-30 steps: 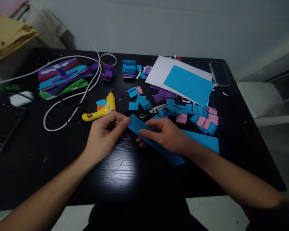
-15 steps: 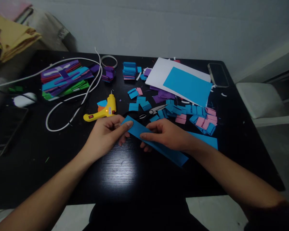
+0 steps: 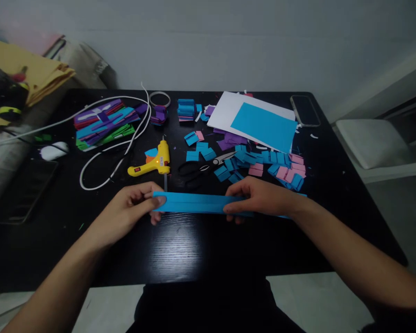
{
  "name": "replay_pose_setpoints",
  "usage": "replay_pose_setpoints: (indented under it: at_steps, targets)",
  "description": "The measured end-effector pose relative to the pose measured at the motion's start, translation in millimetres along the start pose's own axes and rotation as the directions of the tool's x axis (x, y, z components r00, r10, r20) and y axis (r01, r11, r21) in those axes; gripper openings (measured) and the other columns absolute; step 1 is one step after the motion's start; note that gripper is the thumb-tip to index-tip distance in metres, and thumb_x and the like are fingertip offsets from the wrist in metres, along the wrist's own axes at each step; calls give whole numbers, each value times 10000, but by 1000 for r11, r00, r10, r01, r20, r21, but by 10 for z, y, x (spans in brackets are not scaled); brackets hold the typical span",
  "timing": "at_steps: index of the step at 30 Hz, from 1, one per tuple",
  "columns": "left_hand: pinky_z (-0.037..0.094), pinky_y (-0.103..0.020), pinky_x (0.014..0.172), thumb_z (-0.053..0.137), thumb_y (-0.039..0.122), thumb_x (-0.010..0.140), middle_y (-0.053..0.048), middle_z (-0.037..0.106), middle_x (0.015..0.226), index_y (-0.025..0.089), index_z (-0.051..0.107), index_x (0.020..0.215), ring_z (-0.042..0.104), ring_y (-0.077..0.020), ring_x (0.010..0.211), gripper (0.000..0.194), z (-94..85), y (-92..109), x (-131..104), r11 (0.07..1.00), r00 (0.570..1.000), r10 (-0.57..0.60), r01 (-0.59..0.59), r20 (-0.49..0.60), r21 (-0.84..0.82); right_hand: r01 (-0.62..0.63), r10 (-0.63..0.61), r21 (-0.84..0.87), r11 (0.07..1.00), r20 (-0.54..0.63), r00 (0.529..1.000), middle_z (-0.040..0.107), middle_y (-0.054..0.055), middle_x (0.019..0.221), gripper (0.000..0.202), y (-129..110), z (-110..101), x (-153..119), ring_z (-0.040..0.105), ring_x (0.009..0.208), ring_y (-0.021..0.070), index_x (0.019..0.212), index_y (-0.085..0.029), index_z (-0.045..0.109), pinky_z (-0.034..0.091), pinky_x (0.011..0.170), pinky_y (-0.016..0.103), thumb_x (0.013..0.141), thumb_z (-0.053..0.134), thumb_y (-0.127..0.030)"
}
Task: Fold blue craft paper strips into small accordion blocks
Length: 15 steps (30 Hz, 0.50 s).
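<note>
A long blue paper strip [image 3: 194, 202] with a lengthwise crease is stretched level between my two hands, above the front of the black table. My left hand [image 3: 133, 206] pinches its left end, thumb on top and fingers beneath. Toward the right end, my right hand [image 3: 263, 196] grips the strip the same way and hides part of it. Just beyond the strip lie a yellow glue gun [image 3: 161, 159] with a grey glue stick at its back and a pair of black-handled scissors [image 3: 204, 167]. Folded blue paper pieces [image 3: 244, 157] partly cover the blades.
Bundled colored paper strips [image 3: 106, 121] and a looping white cable [image 3: 85, 169] occupy the left. A blue sheet lies on white paper [image 3: 222, 111] at the back, with a phone [image 3: 305, 111] beside it. Folded pink pieces [image 3: 287, 173] lie right. A white case [image 3: 54, 151] sits left.
The blue strip has swung from a slant to nearly level. My left hand has moved left and down, and my right hand has shifted right, so they are farther apart. The view has shifted slightly.
</note>
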State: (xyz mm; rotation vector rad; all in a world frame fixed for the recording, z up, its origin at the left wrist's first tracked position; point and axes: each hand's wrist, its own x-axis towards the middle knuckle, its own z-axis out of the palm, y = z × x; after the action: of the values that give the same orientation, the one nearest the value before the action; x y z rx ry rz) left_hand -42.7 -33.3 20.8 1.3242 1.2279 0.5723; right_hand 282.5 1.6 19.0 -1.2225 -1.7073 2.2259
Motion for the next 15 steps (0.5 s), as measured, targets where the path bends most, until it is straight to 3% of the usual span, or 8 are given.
replay_pose_setpoints:
  at_steps: [2,4,6,8,9,11,15]
  targets:
    - [573,-269,691,711,359,905,-41,731,828,214,741,901,687,-180,755,149,-34,74,-12,988,997,63,-67,35,136,19,-17,-67,998,27,1000,815,39,898,268,-24,42,25,762,742,149,932,-178,779,591,708,249,867,809,-437]
    - [590,-294,778,752,374,872,-67,769,988,234,764,1024,717,-215,894,207,-11,173,16,956,990,117,-134,78,260,47,-37,-173,984,58,998,809,28,857,268,-87,112,64,755,733,154,902,-188,788,572,680,240,874,798,-455]
    - [591,-295,792,765,388,865,-57,786,997,250,764,1125,736,-220,900,295,69,270,75,922,970,101,-175,222,346,73,-54,-290,954,73,996,794,17,793,264,-172,196,107,747,724,161,878,-192,794,546,652,235,880,791,-456]
    - [573,-267,718,723,405,905,-27,788,915,257,771,1129,737,-200,813,273,181,329,149,903,899,32,-213,436,373,102,-79,-373,922,76,994,782,11,757,249,-245,273,137,742,723,165,869,-188,792,526,639,234,887,787,-436]
    - [564,-259,707,703,406,922,-19,777,856,241,786,1045,729,-189,774,221,236,337,184,899,873,7,-219,487,380,117,-97,-392,912,71,993,781,10,756,235,-266,299,143,741,724,165,873,-186,789,522,637,235,893,783,-420]
    - [563,-251,677,632,405,973,-25,766,786,196,771,900,729,-176,715,261,324,308,239,945,823,-71,-126,564,302,142,-143,-397,907,26,989,784,13,774,200,-263,319,138,741,722,168,904,-183,786,525,639,244,897,779,-383]
    - [589,-279,700,667,405,950,-31,769,831,182,739,920,729,-181,735,235,395,158,278,988,867,-116,51,485,146,179,-208,-199,964,-139,968,785,20,805,267,-96,257,100,757,734,184,1036,-175,754,577,676,285,842,827,-343]
